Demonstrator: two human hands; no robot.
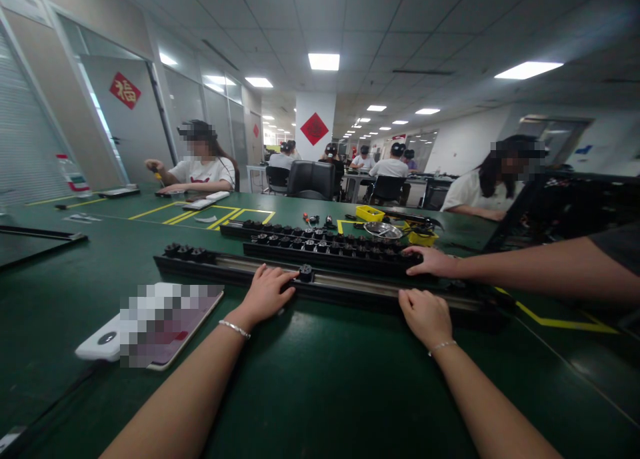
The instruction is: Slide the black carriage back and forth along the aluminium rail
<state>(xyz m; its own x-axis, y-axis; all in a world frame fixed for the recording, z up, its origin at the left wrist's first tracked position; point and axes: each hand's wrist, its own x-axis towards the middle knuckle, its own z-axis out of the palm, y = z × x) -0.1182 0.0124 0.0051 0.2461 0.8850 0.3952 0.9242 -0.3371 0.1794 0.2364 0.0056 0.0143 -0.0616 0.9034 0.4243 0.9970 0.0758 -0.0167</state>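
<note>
A long black rail (360,292) with a metallic channel lies across the green table in front of me. Near its middle sits a small black round module (306,273); several similar black modules (186,252) fill its left end. My left hand (267,295) rests over the rail with fingers stretched out, the index fingertip at the module. Along the rail's front edge, right of centre, my right hand (427,315) has its fingers curled over the edge. Behind lies a second rail (330,250) carrying a row of modules, and another person's hand (433,262) touches its right end.
A white device (103,339) and a phone (185,335) lie at left. Farther back are a metal dish (383,230), a yellow bin (370,213) and a third rail (240,229). A bottle (74,177) stands far left. Other people sit across the table.
</note>
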